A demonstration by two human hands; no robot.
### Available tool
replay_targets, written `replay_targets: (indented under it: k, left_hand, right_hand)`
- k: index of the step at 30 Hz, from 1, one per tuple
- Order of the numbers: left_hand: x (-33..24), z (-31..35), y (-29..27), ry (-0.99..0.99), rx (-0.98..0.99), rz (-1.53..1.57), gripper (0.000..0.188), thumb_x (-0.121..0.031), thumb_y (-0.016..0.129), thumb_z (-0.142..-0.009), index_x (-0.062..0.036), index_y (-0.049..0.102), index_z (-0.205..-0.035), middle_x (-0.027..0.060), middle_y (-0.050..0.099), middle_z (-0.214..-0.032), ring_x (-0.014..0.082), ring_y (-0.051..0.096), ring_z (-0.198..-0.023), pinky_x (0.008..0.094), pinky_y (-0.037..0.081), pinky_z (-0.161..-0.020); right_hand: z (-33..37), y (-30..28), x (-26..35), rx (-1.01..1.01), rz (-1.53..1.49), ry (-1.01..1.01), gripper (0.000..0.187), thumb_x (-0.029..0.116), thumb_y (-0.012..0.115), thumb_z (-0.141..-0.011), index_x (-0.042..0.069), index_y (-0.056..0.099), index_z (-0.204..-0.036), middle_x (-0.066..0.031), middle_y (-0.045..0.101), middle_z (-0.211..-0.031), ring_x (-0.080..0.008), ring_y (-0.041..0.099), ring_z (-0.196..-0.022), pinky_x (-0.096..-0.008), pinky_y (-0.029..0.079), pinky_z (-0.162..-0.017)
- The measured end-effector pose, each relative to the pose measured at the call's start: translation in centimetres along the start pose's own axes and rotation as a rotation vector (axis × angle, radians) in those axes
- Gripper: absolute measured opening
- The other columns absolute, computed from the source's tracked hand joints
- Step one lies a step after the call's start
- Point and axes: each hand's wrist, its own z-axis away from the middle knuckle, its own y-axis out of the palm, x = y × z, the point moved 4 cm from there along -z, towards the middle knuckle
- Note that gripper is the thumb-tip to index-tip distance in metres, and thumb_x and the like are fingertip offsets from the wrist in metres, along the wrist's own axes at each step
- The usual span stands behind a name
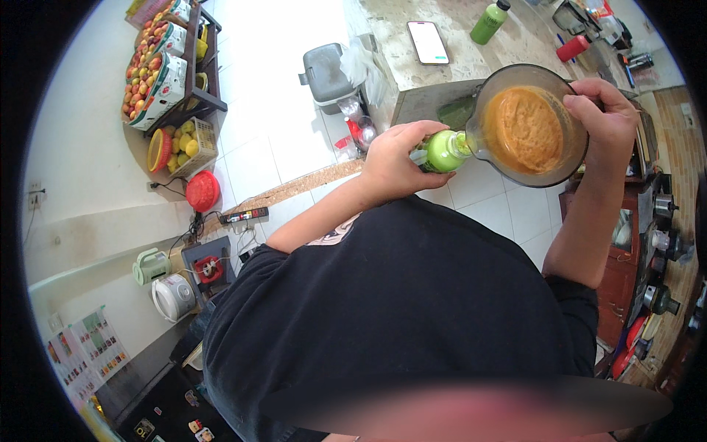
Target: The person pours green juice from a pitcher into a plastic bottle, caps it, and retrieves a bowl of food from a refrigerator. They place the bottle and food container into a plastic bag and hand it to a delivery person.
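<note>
My left hand (390,158) is closed around a small bottle (444,152) that shows bright green, its mouth turned to the right. In my right hand (607,110) is the handle of a smoky see-through jug (482,121). A frothy orange-brown liquid (523,131) lies inside the jug. The jug's lip meets the bottle's mouth or sits just above it; I cannot tell whether they touch. Some green shows at that spot, and whether anything flows there is too small to make out.
A stone-topped counter (456,77) ahead bears a phone (427,43), a capped green bottle (490,23) and a red bottle (573,48). Beside it stands a grey lidded bin (328,74). Fruit boxes (158,85) fill a rack at left. A dark red cabinet (615,295) flanks my right.
</note>
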Motion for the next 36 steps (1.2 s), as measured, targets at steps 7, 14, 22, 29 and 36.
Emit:
replay_targets:
  k: [7, 14, 22, 29, 36]
  left_hand:
    - [-0.1, -0.2, 0.8, -0.066, -0.003, -0.021, 0.058, -0.025, 0.086, -0.06, -0.0109, 0.061, -0.111, 0.0064, 0.067, -0.101, 0.0222, 0.066, -0.091, 0.0323, 0.052, -0.08]
    - [-3.6, 1.8, -2.2, -0.091, -0.268, 0.01, 0.064, -0.024, 0.089, -0.059, -0.0081, 0.059, -0.114, 0.0045, 0.067, -0.1, 0.0138, 0.065, -0.092, 0.0305, 0.053, -0.079]
    - [-9.6, 20.8, -8.1, -0.132, -0.621, -0.299, 0.066, -0.02, 0.091, -0.058, -0.0018, 0.057, -0.112, 0.0097, 0.065, -0.101, 0.015, 0.065, -0.09, 0.0302, 0.054, -0.075]
    - [-17.4, 41.9, -7.4, -0.656, -1.137, -0.407, 0.067, -0.023, 0.09, -0.059, -0.005, 0.056, -0.114, 0.0059, 0.064, -0.103, 0.0137, 0.062, -0.096, 0.0301, 0.051, -0.084]
    - [-21.9, 56.2, -5.4, -0.827, -1.68, -0.401, 0.068, -0.017, 0.09, -0.058, -0.0072, 0.054, -0.115, 0.0038, 0.062, -0.105, 0.0124, 0.062, -0.096, 0.0296, 0.051, -0.085]
  right_hand:
    - [1.6, -1.3, -5.6, -0.1, -0.281, 0.18, 0.015, 0.002, 0.069, -0.071, -0.005, 0.068, -0.085, -0.0041, 0.066, -0.079, -0.0098, 0.059, -0.07, -0.021, 0.045, -0.067]
    - [3.9, 0.9, -16.1, -0.339, -0.661, 0.265, 0.009, 0.004, 0.066, -0.076, -0.003, 0.067, -0.082, -0.0082, 0.068, -0.082, -0.0134, 0.061, -0.081, -0.0227, 0.045, -0.076]
    - [5.7, 7.5, -17.7, -0.349, -0.568, 0.183, 0.028, 0.0, 0.065, -0.077, -0.002, 0.062, -0.105, -0.0076, 0.061, -0.095, -0.0165, 0.058, -0.085, -0.03, 0.049, -0.072]
    - [9.6, 13.1, -23.0, 0.675, -0.365, 0.123, 0.045, 0.003, 0.048, -0.089, -0.009, 0.047, -0.132, -0.0157, 0.056, -0.124, -0.0241, 0.058, -0.107, -0.0351, 0.048, -0.091]
    - [32.4, 36.3, -25.3, 1.506, -0.024, -0.015, 0.043, 0.004, 0.057, -0.084, 0.002, 0.051, -0.127, -0.0045, 0.062, -0.078, -0.0111, 0.057, -0.067, -0.0274, 0.048, -0.065]
